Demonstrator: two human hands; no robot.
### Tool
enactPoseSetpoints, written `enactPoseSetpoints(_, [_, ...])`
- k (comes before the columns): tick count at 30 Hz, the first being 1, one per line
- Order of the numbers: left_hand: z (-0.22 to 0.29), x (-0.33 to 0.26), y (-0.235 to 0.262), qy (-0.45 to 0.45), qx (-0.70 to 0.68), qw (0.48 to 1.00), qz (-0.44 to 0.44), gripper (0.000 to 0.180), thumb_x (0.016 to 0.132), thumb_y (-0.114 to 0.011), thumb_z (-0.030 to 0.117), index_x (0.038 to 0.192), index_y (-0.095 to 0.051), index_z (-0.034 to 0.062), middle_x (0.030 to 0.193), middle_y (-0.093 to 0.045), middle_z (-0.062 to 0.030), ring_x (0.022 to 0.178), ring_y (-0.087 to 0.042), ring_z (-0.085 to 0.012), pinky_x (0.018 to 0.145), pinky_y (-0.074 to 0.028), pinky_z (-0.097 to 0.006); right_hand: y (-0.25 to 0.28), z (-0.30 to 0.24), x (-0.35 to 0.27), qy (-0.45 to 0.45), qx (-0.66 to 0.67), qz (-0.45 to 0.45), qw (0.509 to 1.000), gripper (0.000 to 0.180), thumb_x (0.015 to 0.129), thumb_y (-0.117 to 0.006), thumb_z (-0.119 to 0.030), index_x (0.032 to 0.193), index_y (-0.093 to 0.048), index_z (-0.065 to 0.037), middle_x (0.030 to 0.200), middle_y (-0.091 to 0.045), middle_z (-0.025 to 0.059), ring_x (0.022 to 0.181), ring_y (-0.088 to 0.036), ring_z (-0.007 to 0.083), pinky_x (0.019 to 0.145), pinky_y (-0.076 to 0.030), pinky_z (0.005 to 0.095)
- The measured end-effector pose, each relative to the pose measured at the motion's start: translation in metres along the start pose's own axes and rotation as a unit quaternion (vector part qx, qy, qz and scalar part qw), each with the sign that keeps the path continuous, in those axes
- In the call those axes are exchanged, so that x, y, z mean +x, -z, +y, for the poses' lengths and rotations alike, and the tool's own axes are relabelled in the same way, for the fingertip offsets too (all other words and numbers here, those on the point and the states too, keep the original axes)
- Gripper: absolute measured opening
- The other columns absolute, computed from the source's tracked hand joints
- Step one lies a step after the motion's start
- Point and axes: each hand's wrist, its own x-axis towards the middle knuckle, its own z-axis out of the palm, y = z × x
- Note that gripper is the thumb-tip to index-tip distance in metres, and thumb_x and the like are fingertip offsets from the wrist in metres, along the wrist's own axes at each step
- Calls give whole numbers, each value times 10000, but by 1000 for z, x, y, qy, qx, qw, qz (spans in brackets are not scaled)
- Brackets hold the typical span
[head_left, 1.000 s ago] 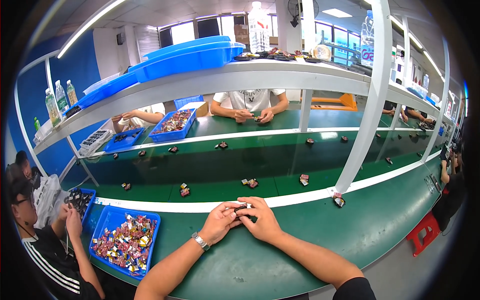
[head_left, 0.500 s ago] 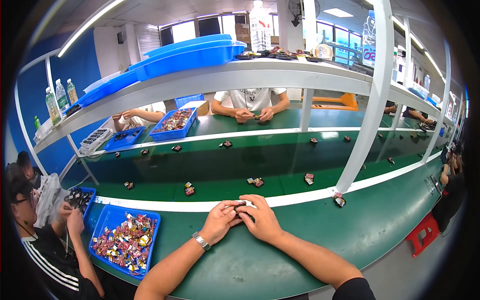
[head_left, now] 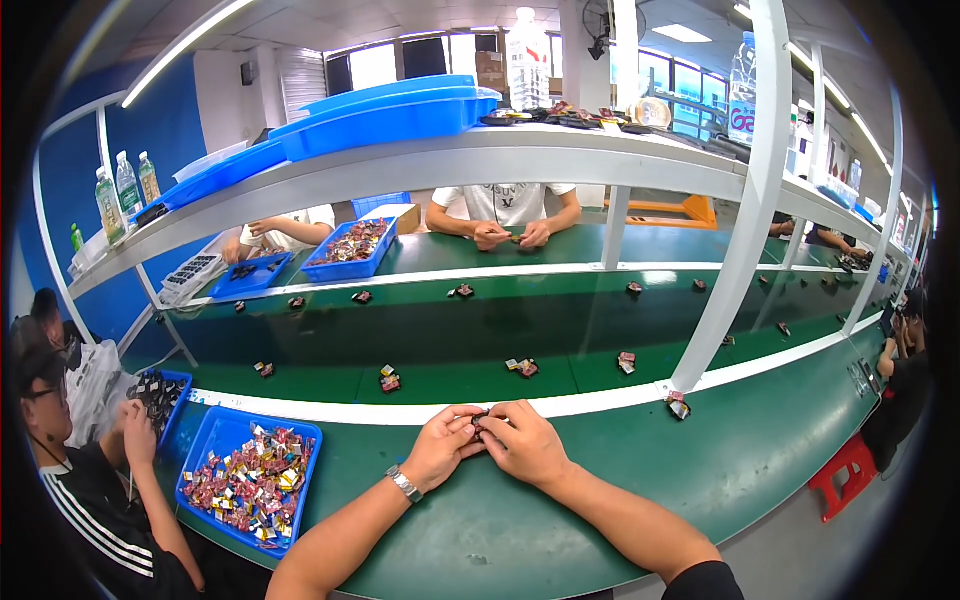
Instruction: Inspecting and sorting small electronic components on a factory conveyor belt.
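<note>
The left hand and right hand pinch a small dark part between them, covering most of it, so its long axis and the way it points cannot be told. Left of the grip sits a blue bin of reddish pieces; to the right, a loose piece lies near the foot of a white post. Just beyond the grip, a white rail runs crosswise, standing between it and the belt.

red stool | clear bottle on white shelf | fan
</note>
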Motion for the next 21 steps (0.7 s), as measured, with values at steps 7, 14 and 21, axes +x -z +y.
enactPoseSetpoints(7, [0,0,0,7,7,1000,7,246,1014,-506,57,1258,-499,31,1220,-623,-102,1142,-609,-186,999,-523,-358,-8,3,-5,-16,-11,0,1000,173,759,-749,-43,921,-687,-50,939,-608,60,872,-610,238,709,-532,331])
enactPoseSetpoints(14, [0,0,-1,5,14,1000,8,243,1013,-504,50,1255,-500,28,1219,-622,-105,1142,-609,-183,995,-527,-355,-12,1,-8,-34,-36,-5,999,154,771,-741,-47,917,-693,-44,939,-609,57,870,-615,229,722,-542,329])
enactPoseSetpoints(21, [-1,1,-3,9,27,999,29,245,992,-547,57,1234,-514,33,1211,-624,-93,1131,-607,-184,997,-524,-389,-14,2,-9,-46,-44,-15,998,125,787,-734,-56,904,-696,-34,917,-606,64,860,-613,236,717,-537,339])
